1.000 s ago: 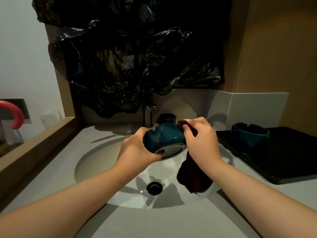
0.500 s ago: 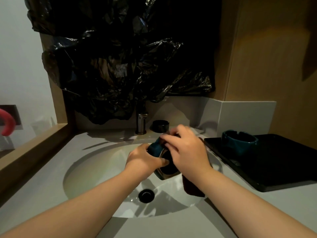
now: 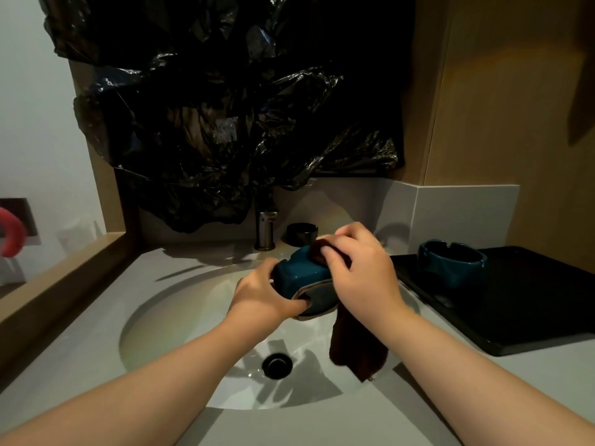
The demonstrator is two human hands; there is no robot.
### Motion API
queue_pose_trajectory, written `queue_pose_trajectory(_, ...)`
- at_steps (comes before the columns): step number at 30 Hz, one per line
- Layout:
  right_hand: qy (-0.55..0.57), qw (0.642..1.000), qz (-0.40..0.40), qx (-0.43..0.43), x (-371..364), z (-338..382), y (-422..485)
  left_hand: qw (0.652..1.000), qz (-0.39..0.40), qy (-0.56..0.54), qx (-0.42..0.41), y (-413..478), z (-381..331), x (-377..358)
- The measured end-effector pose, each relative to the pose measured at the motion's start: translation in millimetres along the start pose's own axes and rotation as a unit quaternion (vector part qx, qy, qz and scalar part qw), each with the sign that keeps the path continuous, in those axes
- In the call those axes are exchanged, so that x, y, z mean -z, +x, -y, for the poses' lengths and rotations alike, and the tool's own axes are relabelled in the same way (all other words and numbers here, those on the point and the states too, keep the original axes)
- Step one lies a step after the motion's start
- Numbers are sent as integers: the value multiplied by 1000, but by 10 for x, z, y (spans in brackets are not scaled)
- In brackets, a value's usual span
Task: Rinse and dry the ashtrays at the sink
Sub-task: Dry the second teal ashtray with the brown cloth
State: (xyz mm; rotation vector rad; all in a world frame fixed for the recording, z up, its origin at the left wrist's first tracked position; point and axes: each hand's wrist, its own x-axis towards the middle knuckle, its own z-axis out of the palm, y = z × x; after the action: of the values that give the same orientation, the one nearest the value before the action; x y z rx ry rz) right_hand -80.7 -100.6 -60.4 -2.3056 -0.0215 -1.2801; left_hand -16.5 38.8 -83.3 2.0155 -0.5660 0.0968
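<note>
Pale grey stone surface (image 3: 80, 333) runs around an oval white sink basin (image 3: 180, 317), with crumpled black plastic sheeting (image 3: 225, 107) hanging on the wall behind it. Both bare forearms reach forward over the basin. The left hand (image 3: 260, 294) curls round the near left side of a glossy teal ceramic ashtray (image 3: 299, 273), thumb on its underside; its grip clamps the ashtray, which is tipped on edge above the middle of the basin with its base facing the camera. The right hand (image 3: 360, 268) lies over the ashtray's upper right side, fingers bent, its grip pinching a dark brown cloth (image 3: 354, 346) against the glaze. The rest of the cloth hangs down under the right wrist, over the basin's right rim.

Three ashtrays are in view: the held teal one, a second teal ashtray (image 3: 450, 263) standing upright on a flat black tray (image 3: 531, 300) to the right, and a small black ashtray (image 3: 302, 234) on the surface just beside the metal faucet (image 3: 266, 230). One cloth is visible. A round black drain (image 3: 277, 365) sits at the basin's bottom, below the hands. A curved red object (image 3: 13, 233) shows at the far left edge. The right hand hides part of the held ashtray's rim.
</note>
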Motion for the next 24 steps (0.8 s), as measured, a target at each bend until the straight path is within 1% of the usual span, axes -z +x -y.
queue_pose_trajectory(1, -2, 1000, 1, 10, 0, 4, 4, 1000, -8, 14, -20, -4, 6, -4)
queue_pose_trajectory(2, 18, 1000, 3, -17, 9, -22, 22, 999, -19, 17, -34, -10, 16, -4)
queue_pose_trajectory(4, 81, 988, 21, -128, 41, -122, 61, 998, -37, 13, -54, -19, 29, 4)
queue_pose_trajectory(6, 129, 963, 60, -229, 78, -230, 89, 997, -39, 4, -64, -24, 32, 15)
queue_pose_trajectory(7, 153, 949, 78, -265, 95, -267, 102, 997, -35, -3, -65, -23, 33, 18)
queue_pose_trajectory(9, 157, 931, 119, -306, 160, -343, 140, 998, -26, -15, -55, -15, 47, 19)
queue_pose_trajectory(11, 136, 915, 194, -327, 280, -429, 195, 999, -17, -32, -37, 9, 65, 12)
queue_pose_trajectory(13, 93, 894, 307, -312, 429, -491, 249, 998, -10, -62, -9, 45, 85, 15)
queue_pose_trajectory(15, 24, 874, 410, -261, 536, -462, 263, 995, 1, -95, 29, 89, 123, 28)
queue_pose_trajectory(17, -4, 860, 456, -229, 540, -401, 255, 992, 14, -116, 53, 129, 169, 36)
queue_pose_trajectory(18, -5, 860, 460, -219, 508, -370, 244, 990, 21, -126, 56, 137, 182, 37)
queue_pose_trajectory(20, -4, 873, 449, -191, 419, -332, 207, 987, 45, -145, 45, 133, 199, 29)
queue_pose_trajectory(24, 18, 917, 373, -143, 302, -317, 159, 983, 92, -157, 10, 98, 197, 13)
